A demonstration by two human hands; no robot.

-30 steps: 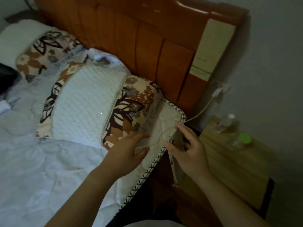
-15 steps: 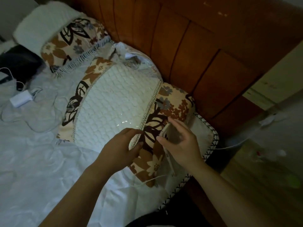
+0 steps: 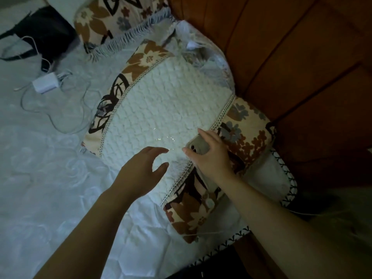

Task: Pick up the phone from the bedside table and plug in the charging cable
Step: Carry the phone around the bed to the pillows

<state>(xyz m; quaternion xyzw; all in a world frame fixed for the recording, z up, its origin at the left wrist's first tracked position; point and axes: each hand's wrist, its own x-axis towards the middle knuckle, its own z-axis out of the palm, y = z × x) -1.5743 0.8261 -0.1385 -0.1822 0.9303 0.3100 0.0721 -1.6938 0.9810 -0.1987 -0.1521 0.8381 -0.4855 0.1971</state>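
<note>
**A bedroom at home**

The scene is a bed (image 3: pixel 50 198) with a pale embossed cover, two floral pillows (image 3: pixel 161 117) with quilted white centres, and a padded orange-brown wooden headboard (image 3: pixel 291 57). A white charger (image 3: pixel 45 84) and its cable lie loose on the bedding.

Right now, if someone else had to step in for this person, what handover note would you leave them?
Right hand: shut on the phone, held back-up with its camera showing, over the pillow.
Left hand: open and holding nothing, hovering over the pillow beside the phone.
Charging cable: a thin white line trails across the pillow's near corner toward the bed edge; its plug end is hard to make out.
Done: phone picked up.
Left: whether the cable is already plugged in cannot be told; check, and seat the plug if it is not.
</note>
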